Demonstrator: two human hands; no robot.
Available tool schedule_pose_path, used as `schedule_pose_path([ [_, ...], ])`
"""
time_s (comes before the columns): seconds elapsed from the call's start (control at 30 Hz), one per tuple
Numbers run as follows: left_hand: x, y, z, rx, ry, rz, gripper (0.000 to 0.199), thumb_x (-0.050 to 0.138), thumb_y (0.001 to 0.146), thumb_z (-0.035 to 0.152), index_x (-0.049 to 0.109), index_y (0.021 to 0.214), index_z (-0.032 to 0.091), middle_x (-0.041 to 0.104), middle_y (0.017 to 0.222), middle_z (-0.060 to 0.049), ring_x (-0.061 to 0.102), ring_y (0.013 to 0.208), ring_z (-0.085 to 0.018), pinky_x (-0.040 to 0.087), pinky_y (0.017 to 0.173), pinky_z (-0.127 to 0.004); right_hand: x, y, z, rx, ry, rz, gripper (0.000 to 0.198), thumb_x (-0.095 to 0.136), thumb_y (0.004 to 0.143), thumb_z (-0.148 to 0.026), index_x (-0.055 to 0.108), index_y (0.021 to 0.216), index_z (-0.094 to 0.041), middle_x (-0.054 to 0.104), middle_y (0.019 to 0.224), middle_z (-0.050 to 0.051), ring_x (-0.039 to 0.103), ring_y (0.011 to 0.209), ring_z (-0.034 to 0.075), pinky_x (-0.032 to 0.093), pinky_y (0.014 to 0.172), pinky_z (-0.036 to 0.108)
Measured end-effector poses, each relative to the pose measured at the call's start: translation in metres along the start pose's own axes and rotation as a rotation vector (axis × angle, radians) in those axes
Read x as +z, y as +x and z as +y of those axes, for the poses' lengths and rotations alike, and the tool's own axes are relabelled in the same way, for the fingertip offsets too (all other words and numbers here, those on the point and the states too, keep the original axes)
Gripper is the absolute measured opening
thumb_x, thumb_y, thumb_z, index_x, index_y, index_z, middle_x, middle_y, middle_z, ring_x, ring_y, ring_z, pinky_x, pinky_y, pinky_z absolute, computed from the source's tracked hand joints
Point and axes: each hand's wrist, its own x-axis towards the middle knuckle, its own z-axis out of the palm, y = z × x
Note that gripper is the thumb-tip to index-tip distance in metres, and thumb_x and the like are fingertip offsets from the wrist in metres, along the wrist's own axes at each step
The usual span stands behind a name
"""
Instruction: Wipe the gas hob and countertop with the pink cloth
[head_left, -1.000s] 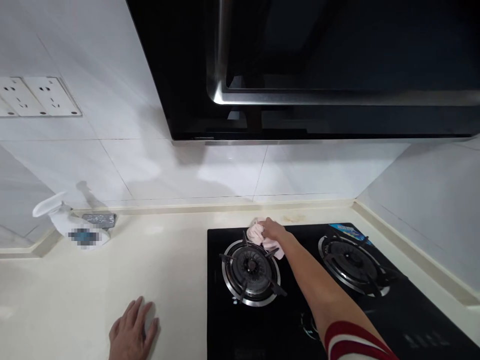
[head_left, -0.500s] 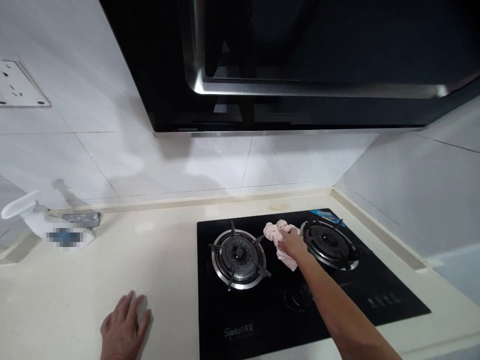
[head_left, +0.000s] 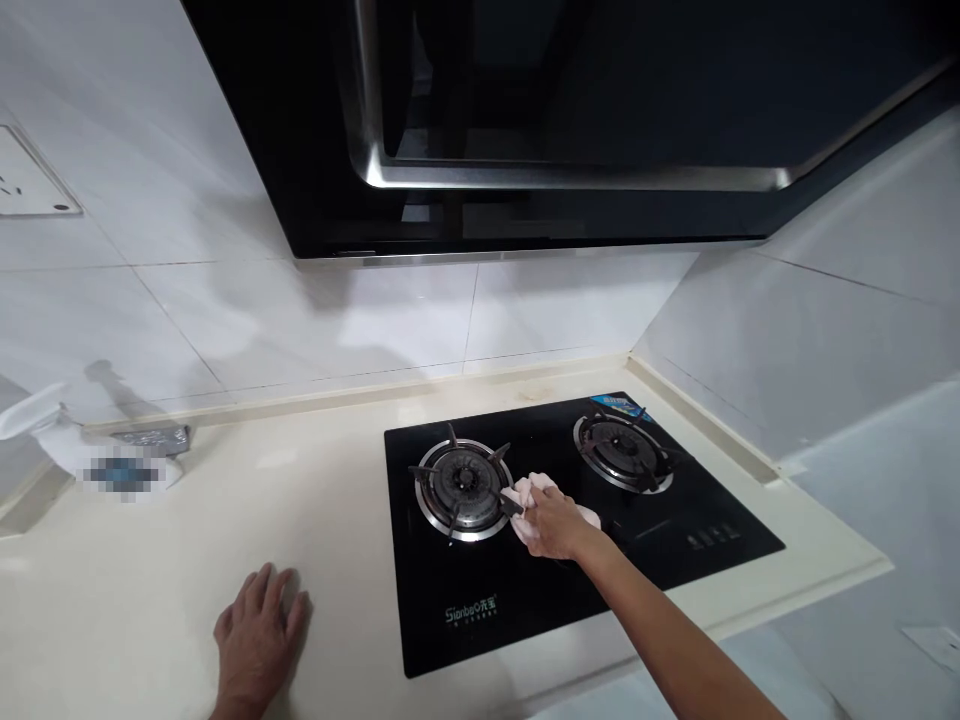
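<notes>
My right hand [head_left: 556, 522] grips a crumpled pale pink cloth [head_left: 534, 488] against the black glass gas stove [head_left: 540, 600], between its two burners. The cloth touches or nearly touches a pan-support prong of the left burner [head_left: 465, 482]; part of the cloth is hidden under my fingers. Farther right on the stove is the other burner [head_left: 622, 450]. My left hand [head_left: 259, 635] rests palm down on the pale countertop [head_left: 322, 560], left of the stove, fingers spread and holding nothing.
A white spray bottle [head_left: 97, 450] with a blurred label lies or leans at the far left, beside a grey packet [head_left: 154, 438]. Overhead, a black range hood [head_left: 525, 215] juts out from the tiled wall [head_left: 360, 320]. A blue sticker [head_left: 621, 406] marks the stove's back right corner.
My right hand has drawn the cloth nearer and to the left, from beside the right burner to the left burner's edge. The view has shifted slightly. My left hand stays on the countertop.
</notes>
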Motion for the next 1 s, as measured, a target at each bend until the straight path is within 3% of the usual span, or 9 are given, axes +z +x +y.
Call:
schedule_pose_path([
  [0.2,0.002,-0.001,0.0,0.015,0.022,0.015,0.047,0.034,0.1,0.043,0.061,0.132,0.021,0.05,0.152,-0.013,0.038,0.144,-0.029,0.03,0.114,-0.05,0.008,-0.035,-0.029,-0.076,-0.002,0.063,0.044,0.067,0.074,-0.036,0.076,0.116,-0.027,0.054,0.145,0.013,0.039,0.133,0.042,0.032,0.109,0.061],
  [0.43,0.0,-0.001,0.001,0.017,0.006,0.006,0.048,0.033,0.1,0.044,0.06,0.133,0.021,0.049,0.152,-0.014,0.037,0.144,-0.029,0.029,0.115,-0.05,0.019,-0.064,-0.07,0.027,0.049,0.156,0.047,0.066,0.075,-0.032,0.073,0.12,-0.023,0.057,0.141,0.015,0.042,0.129,0.042,0.033,0.109,0.059],
  [0.6,-0.002,-0.001,0.001,0.007,-0.017,-0.011,0.048,0.032,0.1,0.045,0.06,0.132,0.023,0.049,0.152,-0.013,0.036,0.145,-0.029,0.027,0.116,-0.05,0.036,-0.101,-0.095,0.041,0.202,0.118,0.039,0.067,0.071,-0.026,0.076,0.108,-0.024,0.053,0.148,0.012,0.039,0.137,0.043,0.034,0.111,0.059],
  [0.7,-0.002,-0.002,0.0,0.01,-0.039,-0.025,0.051,0.031,0.1,0.047,0.059,0.134,0.022,0.047,0.154,-0.013,0.035,0.146,-0.03,0.028,0.115,-0.052,0.04,-0.128,-0.092,-0.006,0.455,0.064,0.035,0.066,0.069,-0.026,0.076,0.103,-0.024,0.058,0.143,0.009,0.044,0.136,0.037,0.033,0.116,0.054],
  [0.77,-0.001,-0.002,0.0,0.006,-0.043,-0.03,0.051,0.03,0.1,0.047,0.059,0.134,0.022,0.047,0.154,-0.012,0.034,0.146,-0.029,0.027,0.115,-0.052,0.029,-0.139,-0.073,0.021,0.748,0.02,0.032,0.062,0.075,-0.033,0.075,0.102,-0.023,0.068,0.126,0.009,0.058,0.123,0.031,0.044,0.109,0.046],
  [0.83,0.0,-0.002,0.0,-0.002,-0.04,-0.029,0.051,0.029,0.1,0.046,0.059,0.134,0.023,0.048,0.154,-0.011,0.035,0.146,-0.028,0.028,0.116,-0.051,0.004,-0.141,-0.044,0.117,0.977,0.057,0.033,0.059,0.08,-0.042,0.072,0.102,-0.022,0.073,0.107,0.007,0.067,0.1,0.026,0.054,0.092,0.039],
  [0.9,0.001,-0.002,0.0,-0.004,-0.035,-0.018,0.051,0.029,0.1,0.046,0.06,0.133,0.022,0.049,0.154,-0.011,0.035,0.146,-0.028,0.028,0.116,-0.05,-0.032,-0.132,-0.012,0.215,1.042,0.248,0.039,0.062,0.078,-0.05,0.069,0.104,-0.021,0.073,0.096,0.005,0.068,0.087,0.024,0.057,0.08,0.036],
  [1.0,0.004,-0.002,-0.002,0.0,-0.03,0.014,0.053,0.028,0.099,0.046,0.061,0.131,0.021,0.049,0.153,-0.013,0.037,0.145,-0.029,0.028,0.115,-0.051,-0.094,-0.094,0.029,0.187,0.957,0.652,0.054,0.07,0.075,-0.054,0.064,0.12,-0.024,0.071,0.116,0.006,0.066,0.105,0.025,0.055,0.092,0.037],
])
